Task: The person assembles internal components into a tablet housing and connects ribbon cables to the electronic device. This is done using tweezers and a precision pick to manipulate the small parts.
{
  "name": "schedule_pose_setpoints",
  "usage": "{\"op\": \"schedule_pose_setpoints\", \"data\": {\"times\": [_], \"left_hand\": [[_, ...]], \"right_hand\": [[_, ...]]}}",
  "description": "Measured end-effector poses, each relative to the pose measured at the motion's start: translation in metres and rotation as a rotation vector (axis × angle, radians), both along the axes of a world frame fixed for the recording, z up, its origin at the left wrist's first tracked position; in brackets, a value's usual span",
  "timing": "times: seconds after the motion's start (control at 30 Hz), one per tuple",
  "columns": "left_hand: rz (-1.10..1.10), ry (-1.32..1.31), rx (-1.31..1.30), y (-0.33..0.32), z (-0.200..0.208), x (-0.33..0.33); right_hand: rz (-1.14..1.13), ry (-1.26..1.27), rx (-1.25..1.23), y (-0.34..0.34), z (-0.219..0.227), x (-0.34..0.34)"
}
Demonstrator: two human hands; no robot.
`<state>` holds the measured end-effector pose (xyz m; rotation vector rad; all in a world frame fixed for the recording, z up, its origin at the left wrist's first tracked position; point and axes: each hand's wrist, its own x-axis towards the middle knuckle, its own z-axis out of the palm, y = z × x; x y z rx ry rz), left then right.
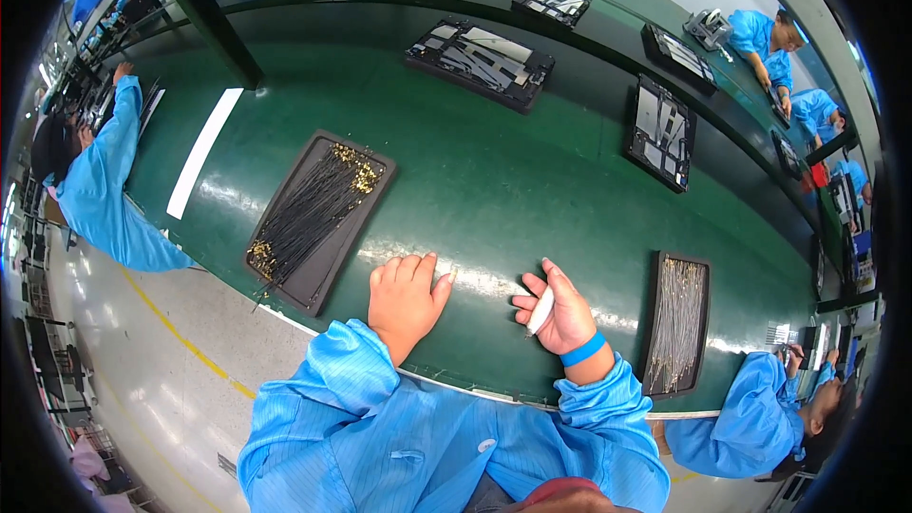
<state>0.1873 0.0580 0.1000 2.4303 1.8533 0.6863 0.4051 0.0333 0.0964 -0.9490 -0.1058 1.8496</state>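
One white slim item [541, 312] held in the right hand [559, 315], above the near edge of the green worktop [484, 190].
Right grip: fingers half curled, palm turned partly inward, item lying slantwise against the fingers; its lower tip appears pointed, though the fisheye view is too coarse to confirm. Blue band [582, 350] on the right wrist. Left hand [408, 304]: palm down near the same edge, partly open, fingers together, thumb apart; anything beneath the palm cannot be determined. Left of it, a dark tray [315, 271] of black cables [309, 204] reaches the near edge; right, a narrower tray [705, 318] of grey cables [678, 309]. Toward the far edge: a black case [513, 100] with grey parts.
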Motion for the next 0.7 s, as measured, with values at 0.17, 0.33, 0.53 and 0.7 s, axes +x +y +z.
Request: {"op": "schedule_pose_setpoints", "data": {"times": [0.17, 0.33, 0.53, 0.7], "left_hand": [[-0.012, 0.001, 0.040, 0.0009, -0.0018, 0.0004], [-0.012, -0.007, 0.017, 0.0013, 0.0000, 0.0008], [-0.021, 0.001, -0.026, 0.0051, 0.0016, 0.0027], [0.000, 0.004, -0.117, -0.0016, 0.0053, -0.0064]], "right_hand": [[0.001, -0.009, 0.004, -0.0005, 0.0000, 0.0011], [-0.008, -0.015, 0.003, 0.0003, -0.0002, 0.0009], [0.001, -0.056, -0.004, 0.0050, 0.0029, -0.0011], [0.031, -0.076, 0.012, 0.0036, 0.0006, -0.0077]]}}
